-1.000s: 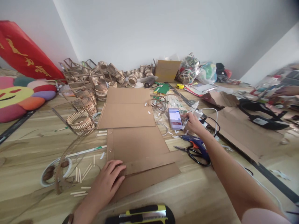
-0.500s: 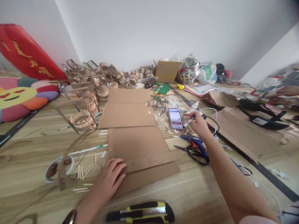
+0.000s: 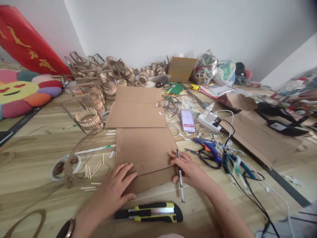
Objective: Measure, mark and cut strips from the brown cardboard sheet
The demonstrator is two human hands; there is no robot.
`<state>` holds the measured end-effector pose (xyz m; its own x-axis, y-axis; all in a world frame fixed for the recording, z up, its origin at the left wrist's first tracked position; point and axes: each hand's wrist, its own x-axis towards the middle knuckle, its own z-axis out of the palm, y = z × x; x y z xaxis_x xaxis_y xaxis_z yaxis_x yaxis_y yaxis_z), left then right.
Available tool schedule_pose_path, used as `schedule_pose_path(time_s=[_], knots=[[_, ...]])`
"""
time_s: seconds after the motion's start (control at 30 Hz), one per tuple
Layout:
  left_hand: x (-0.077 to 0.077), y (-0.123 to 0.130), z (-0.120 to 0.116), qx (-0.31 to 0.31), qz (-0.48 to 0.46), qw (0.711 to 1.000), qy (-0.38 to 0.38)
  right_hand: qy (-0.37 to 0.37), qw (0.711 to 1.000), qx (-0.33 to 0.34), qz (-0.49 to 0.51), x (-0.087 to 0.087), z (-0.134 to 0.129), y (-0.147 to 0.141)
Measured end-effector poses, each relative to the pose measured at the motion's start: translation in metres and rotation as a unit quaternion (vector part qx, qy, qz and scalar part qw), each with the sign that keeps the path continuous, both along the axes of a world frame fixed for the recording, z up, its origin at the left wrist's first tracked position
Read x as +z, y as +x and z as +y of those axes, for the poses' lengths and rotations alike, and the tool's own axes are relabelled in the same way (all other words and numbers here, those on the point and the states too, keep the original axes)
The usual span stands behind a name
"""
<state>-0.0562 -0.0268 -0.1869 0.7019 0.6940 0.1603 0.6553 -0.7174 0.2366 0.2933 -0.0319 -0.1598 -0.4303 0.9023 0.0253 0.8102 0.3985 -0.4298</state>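
Observation:
My left hand (image 3: 118,186) lies with fingers spread on the left side of the front cardboard (image 3: 146,148), near its front edge. At the right edge of that cardboard is my right hand (image 3: 189,170), holding a slim black-and-white pen (image 3: 180,178) across its fingers. The pen's dark end points away from me. Another brown cardboard piece (image 3: 137,114) lies just beyond the front one. Close in front of me rests a yellow-and-black utility knife (image 3: 156,212), touched by neither hand.
Right of the cardboard lie a phone (image 3: 188,119), a white power strip (image 3: 209,120), a blue glue gun (image 3: 210,150), black-handled scissors (image 3: 208,160) and cables. Small wooden-slat baskets (image 3: 89,120) crowd the left back. Thin sticks (image 3: 96,168) and a tape roll (image 3: 58,168) lie left.
My right hand has come back from beside the phone to the cardboard's right edge, bringing the pen. The narrow cardboard strip that jutted right no longer sticks out. My left hand stays on the cardboard.

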Motion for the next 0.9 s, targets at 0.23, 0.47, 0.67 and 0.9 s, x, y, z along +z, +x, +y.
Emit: schedule_pose_path(time_s=[0.23,0.47,0.67,0.9], knots=[[0.002,0.004,0.014,0.013,0.008,1.000,0.002,0.031,0.999,0.009,0.005,-0.001,0.015,0.005],[0.010,0.004,0.001,0.008,-0.007,1.000,-0.001,0.079,0.996,0.000,0.047,-0.016,0.005,0.011],[0.008,-0.001,-0.009,0.012,-0.051,0.999,-0.012,0.067,0.994,0.005,0.091,-0.018,-0.005,0.017],[0.005,-0.004,-0.010,0.020,-0.075,0.997,-0.031,0.070,0.988,-0.005,0.139,-0.023,0.002,0.025]])
